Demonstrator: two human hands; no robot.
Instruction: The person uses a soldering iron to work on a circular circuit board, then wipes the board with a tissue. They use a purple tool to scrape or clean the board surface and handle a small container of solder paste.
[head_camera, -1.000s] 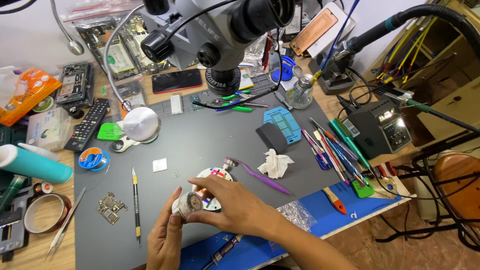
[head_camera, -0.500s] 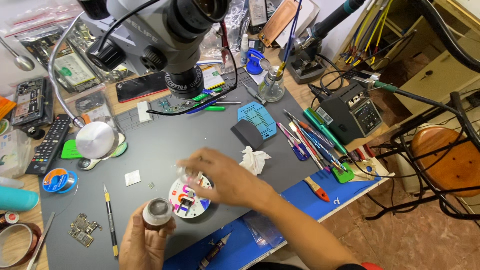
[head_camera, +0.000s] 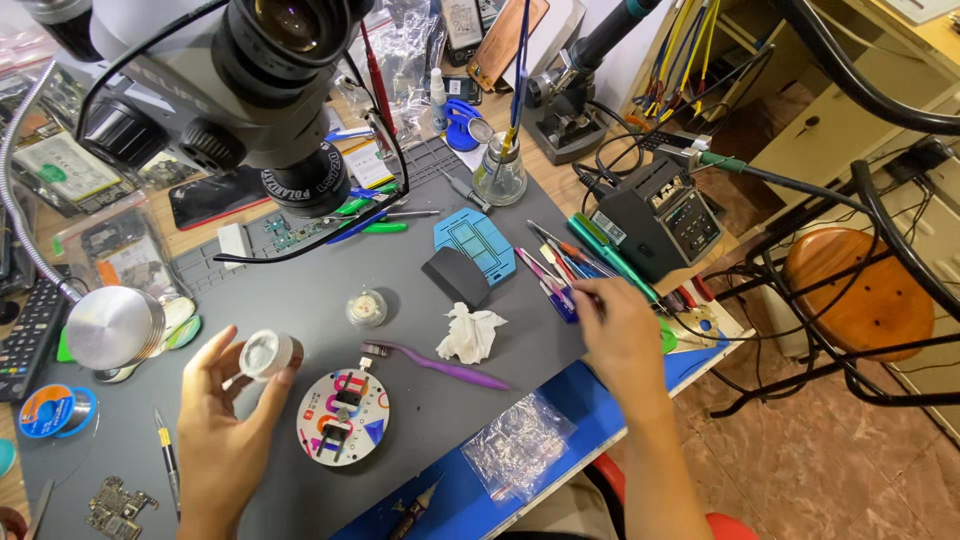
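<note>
Left hand (head_camera: 225, 425) clamped on a small round tin (head_camera: 267, 354), right hand (head_camera: 620, 335) fingers apart reaching among the tools (head_camera: 560, 275) on the worktop (head_camera: 300, 300); picking one seems the step, needing a careful pinch

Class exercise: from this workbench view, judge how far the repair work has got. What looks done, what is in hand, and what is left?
Done: a small round lid lies apart on the grey mat. In hand: the left hand holds a small open white jar; the right hand reaches into the row of tools. Left: the round colourful holder lies on the mat, with neither hand on it.
</note>
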